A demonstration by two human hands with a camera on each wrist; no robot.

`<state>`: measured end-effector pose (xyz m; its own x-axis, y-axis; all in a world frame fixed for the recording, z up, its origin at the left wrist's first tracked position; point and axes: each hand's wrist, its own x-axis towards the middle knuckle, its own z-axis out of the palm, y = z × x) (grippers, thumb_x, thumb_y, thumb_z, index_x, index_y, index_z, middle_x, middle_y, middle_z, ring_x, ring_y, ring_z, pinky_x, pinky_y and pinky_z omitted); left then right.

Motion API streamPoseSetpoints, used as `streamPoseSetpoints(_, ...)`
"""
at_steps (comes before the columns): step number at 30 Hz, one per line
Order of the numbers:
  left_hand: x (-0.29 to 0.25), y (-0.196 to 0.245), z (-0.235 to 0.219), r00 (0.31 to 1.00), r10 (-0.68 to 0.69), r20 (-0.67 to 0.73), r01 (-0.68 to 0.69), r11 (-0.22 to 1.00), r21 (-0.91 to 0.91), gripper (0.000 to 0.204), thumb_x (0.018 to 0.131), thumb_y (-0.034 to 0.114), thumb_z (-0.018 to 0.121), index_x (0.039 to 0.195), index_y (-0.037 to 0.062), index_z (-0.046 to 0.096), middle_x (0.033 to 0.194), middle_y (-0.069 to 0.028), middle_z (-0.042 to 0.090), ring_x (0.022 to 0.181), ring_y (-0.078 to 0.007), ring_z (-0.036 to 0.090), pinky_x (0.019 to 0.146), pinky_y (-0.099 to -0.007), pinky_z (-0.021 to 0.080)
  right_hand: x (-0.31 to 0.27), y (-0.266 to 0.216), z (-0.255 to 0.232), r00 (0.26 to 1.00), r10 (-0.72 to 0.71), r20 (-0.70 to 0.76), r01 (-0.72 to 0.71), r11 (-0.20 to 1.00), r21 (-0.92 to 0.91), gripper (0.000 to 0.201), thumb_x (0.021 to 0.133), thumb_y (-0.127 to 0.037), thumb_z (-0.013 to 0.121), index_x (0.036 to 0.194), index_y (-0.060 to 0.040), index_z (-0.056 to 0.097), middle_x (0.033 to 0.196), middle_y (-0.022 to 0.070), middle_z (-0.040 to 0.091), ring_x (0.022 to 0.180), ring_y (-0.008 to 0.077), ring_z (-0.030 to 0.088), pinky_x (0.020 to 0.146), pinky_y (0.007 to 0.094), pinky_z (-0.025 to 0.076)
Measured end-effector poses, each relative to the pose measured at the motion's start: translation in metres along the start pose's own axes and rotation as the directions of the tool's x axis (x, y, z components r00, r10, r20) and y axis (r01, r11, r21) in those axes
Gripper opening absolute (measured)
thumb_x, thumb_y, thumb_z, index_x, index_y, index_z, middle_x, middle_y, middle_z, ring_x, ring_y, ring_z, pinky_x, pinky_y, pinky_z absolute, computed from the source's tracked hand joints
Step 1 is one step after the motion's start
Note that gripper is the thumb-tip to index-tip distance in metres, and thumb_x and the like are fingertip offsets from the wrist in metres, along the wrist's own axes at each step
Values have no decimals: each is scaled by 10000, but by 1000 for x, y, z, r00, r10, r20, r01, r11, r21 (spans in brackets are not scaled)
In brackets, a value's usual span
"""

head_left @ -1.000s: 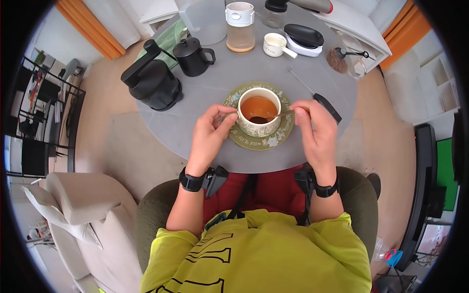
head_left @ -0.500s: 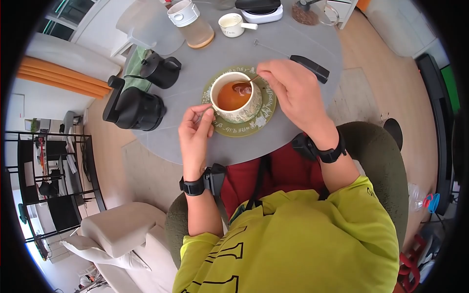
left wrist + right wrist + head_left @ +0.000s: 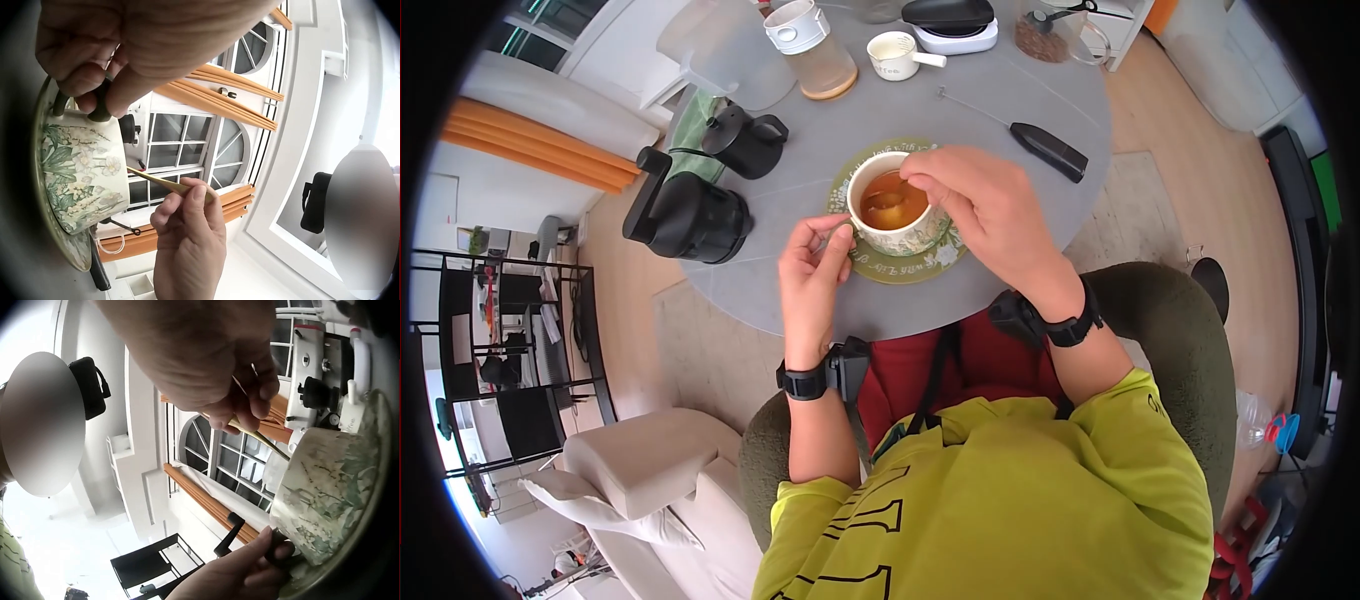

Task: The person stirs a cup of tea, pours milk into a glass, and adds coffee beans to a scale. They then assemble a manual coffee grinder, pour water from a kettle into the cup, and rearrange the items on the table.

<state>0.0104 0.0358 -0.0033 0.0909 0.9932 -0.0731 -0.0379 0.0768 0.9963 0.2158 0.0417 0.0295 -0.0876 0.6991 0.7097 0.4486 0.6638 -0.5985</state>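
A floral cup (image 3: 900, 238) holding amber-brown liquid (image 3: 886, 207) stands on a green patterned saucer (image 3: 878, 268). The left hand (image 3: 812, 280) pinches the cup's green handle (image 3: 100, 103) at its left side. Above the cup's right rim, the right hand (image 3: 995, 215) pinches a thin gold-coloured spoon (image 3: 150, 178) between thumb and fingers. The spoon slants down over the rim in both wrist views; its lower end is inside the cup, hidden there by the wall.
Right of the cup lies a black-handled frother (image 3: 1050, 152). Two black pots (image 3: 745, 140) and a green cloth (image 3: 692, 125) are at the left. Behind stand a clear bottle (image 3: 820, 65), a small white handled cup (image 3: 895, 58), a white scale (image 3: 960, 38) and a glass jug (image 3: 1040, 42).
The right hand has swung from the cup's right side to over its rim, moving the spoon about in the liquid. The left hand keeps the handle. The head view has turned.
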Motion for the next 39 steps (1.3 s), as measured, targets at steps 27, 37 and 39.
streamPoseSetpoints(27, -1, 1, 1, 1000, -10, -13, 10, 1000, -5, 174, 931, 121, 598, 1075, 24, 599, 810, 16, 569, 586, -23, 400, 512, -173, 275, -7, 5, -8, 993, 96, -68, -102, 991, -88, 85, 857, -42, 604, 940, -28, 618, 825, 125, 639, 732, 307, 614, 636, 372, 482)
streamPoseSetpoints(37, 0, 0, 1, 1000, 4, -16, -4, 1000, -10, 173, 930, 124, 599, 1075, 30, 602, 808, 16, 572, 588, -24, 403, 516, -175, 278, -10, -8, -17, 988, 154, -19, -155, 983, -95, 38, 866, -43, 598, 899, -31, 612, 800, 113, 634, 701, 295, 603, 621, 362, 466)
streamPoseSetpoints(39, -1, 2, 2, 1000, -3, -25, 4, 1000, 19, 168, 931, 123, 597, 1071, 30, 600, 810, 15, 570, 589, -26, 402, 516, -176, 279, -11, -7, -11, 989, 148, -14, -148, 988, -35, 49, 864, -35, 595, 907, -31, 617, 801, 113, 634, 698, 298, 600, 619, 367, 468)
